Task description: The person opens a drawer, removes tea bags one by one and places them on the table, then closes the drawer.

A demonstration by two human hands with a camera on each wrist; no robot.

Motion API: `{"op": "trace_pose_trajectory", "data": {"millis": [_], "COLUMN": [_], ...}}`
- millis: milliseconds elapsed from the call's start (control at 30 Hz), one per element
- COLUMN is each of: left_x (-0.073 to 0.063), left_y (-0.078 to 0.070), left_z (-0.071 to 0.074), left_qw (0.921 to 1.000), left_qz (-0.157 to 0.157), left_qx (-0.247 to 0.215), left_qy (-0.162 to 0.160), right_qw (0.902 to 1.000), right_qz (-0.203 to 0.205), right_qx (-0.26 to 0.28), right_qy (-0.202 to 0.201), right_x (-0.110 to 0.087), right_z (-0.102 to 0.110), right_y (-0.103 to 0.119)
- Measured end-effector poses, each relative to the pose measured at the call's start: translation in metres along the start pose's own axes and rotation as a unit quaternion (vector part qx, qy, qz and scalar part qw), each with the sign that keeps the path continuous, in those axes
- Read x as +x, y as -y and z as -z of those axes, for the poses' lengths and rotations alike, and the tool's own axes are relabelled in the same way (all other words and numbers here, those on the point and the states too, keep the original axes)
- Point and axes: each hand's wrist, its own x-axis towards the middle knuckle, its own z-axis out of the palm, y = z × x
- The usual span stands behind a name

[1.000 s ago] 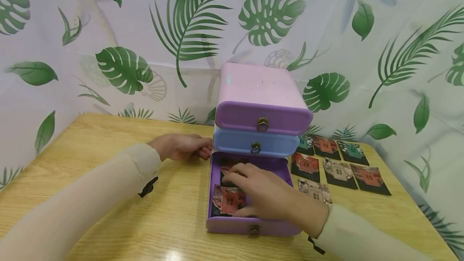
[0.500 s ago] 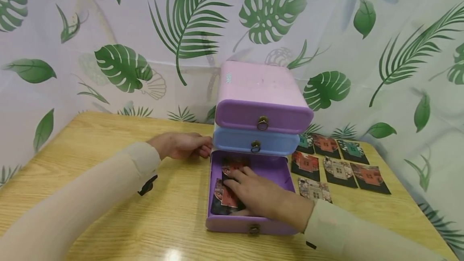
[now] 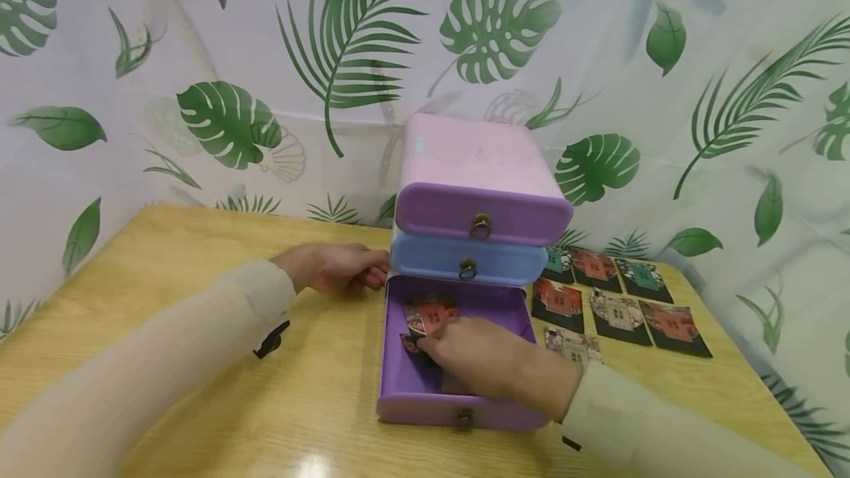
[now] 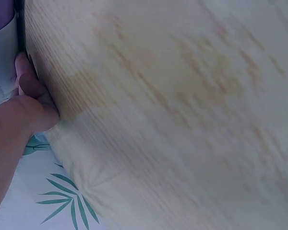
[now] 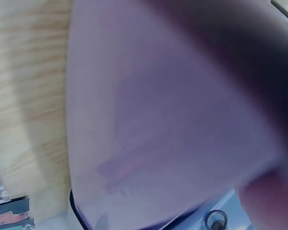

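Observation:
My right hand is inside the pulled-out purple bottom drawer in the head view. Its curled fingers pinch a dark card with a reddish print, mostly hidden beneath the hand. Just beyond the fingers, a second reddish-printed card lies in the drawer. My left hand rests on the table with its fingertips against the left side of the drawer cabinet. In the left wrist view, its loosely bent fingers meet the cabinet's side. A blurred thumb shows in the right wrist view.
Above the bottom drawer, the blue drawer and the purple top drawer are pushed in, each with a ring pull. Several printed cards lie in rows on the wooden table at the right. A leaf-patterned cloth hangs behind.
My right hand has gone from reaching flat over the drawer's cards to gathering up the nearer one, which has lifted and tilted. The left hand stays against the cabinet.

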Motion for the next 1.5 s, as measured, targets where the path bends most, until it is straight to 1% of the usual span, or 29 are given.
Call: {"op": "trace_pose_trajectory", "data": {"millis": [200, 333, 433, 567, 667, 800, 933, 1000, 1067, 1133, 1267, 1333, 1433, 1500], "left_x": [0.003, 0.003, 0.002, 0.001, 0.002, 0.003, 0.001, 0.001, 0.001, 0.001, 0.000, -0.001, -0.001, -0.001], "left_y": [0.000, 0.000, 0.000, 0.000, -0.001, -0.002, -0.003, -0.003, -0.003, -0.003, -0.006, -0.007, -0.007, -0.006], "left_z": [0.000, 0.001, 0.002, 0.003, 0.003, 0.003, 0.003, 0.003, 0.004, 0.004, 0.004, 0.003, 0.003, 0.003], "left_qw": [1.0000, 1.0000, 0.9999, 0.9999, 0.9998, 0.9997, 0.9996, 0.9997, 0.9997, 0.9997, 0.9998, 0.9998, 0.9998, 0.9998], "left_qz": [0.000, -0.001, -0.002, -0.003, -0.003, -0.007, -0.003, -0.005, -0.010, -0.012, -0.011, -0.010, -0.006, -0.006], "left_qx": [0.000, 0.002, 0.002, -0.005, -0.009, -0.009, -0.005, -0.005, -0.003, -0.001, -0.003, -0.003, 0.000, -0.001], "left_qy": [0.005, 0.008, 0.010, 0.013, 0.017, 0.021, 0.026, 0.023, 0.022, 0.023, 0.019, 0.018, 0.021, 0.018], "right_qw": [0.9990, 0.9980, 0.9969, 0.9939, 0.9931, 0.9922, 0.9874, 0.9843, 0.9817, 0.9801, 0.9788, 0.9774, 0.9760, 0.9726], "right_qz": [-0.019, -0.020, -0.020, -0.036, -0.033, -0.036, -0.047, -0.053, -0.056, -0.058, -0.075, -0.085, -0.077, -0.058], "right_qx": [0.039, 0.056, 0.070, 0.094, 0.092, 0.062, 0.056, 0.057, 0.055, 0.034, -0.015, -0.031, -0.040, -0.048], "right_qy": [-0.007, -0.019, -0.028, -0.044, -0.065, -0.102, -0.141, -0.159, -0.174, -0.187, -0.190, -0.191, -0.200, -0.220], "right_x": [-0.005, -0.010, -0.015, -0.025, -0.034, -0.048, -0.064, -0.072, -0.079, -0.087, -0.101, -0.108, -0.117, -0.123], "right_z": [-0.001, 0.000, 0.006, 0.019, 0.028, 0.039, 0.049, 0.051, 0.050, 0.048, 0.043, 0.041, 0.037, 0.035], "right_y": [-0.004, -0.006, -0.008, -0.011, -0.015, -0.020, -0.025, -0.028, -0.031, -0.034, -0.041, -0.045, -0.052, -0.058]}}
